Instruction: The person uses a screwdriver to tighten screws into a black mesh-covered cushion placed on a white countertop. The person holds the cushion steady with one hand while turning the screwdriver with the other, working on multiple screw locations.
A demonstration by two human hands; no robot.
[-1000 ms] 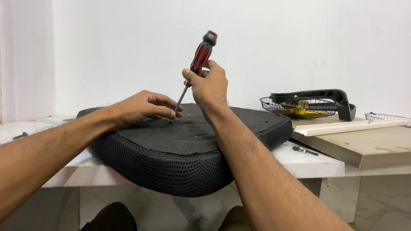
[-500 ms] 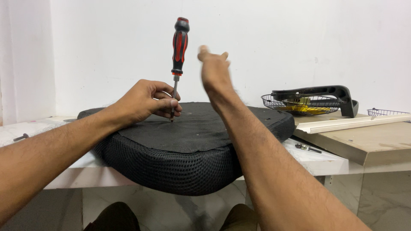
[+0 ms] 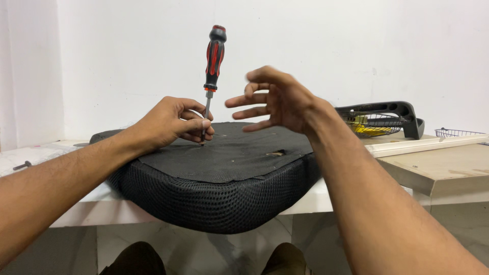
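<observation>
A black mesh seat cushion [image 3: 224, 198] lies upside down on a white table, its flat fabric underside facing up. A screwdriver [image 3: 214, 56] with a red and black handle stands upright, its tip on the cushion's underside. My left hand [image 3: 170, 122] pinches the metal shaft near the tip and rests on the cushion. My right hand [image 3: 277, 102] hovers in the air just right of the screwdriver, fingers spread, holding nothing. A small torn hole [image 3: 277, 152] shows in the fabric to the right of the tip.
A black plastic chair part [image 3: 392, 109] and a wire basket [image 3: 369, 124] with yellow things stand at the back right. A pale wooden board [image 3: 433, 165] and a long strip [image 3: 423, 145] lie on the right. A dark bolt [image 3: 21, 165] lies at far left.
My right hand let go of the screwdriver handle and drew away to the right, fingers opening. The screwdriver went from tilted to upright, held by my left hand alone.
</observation>
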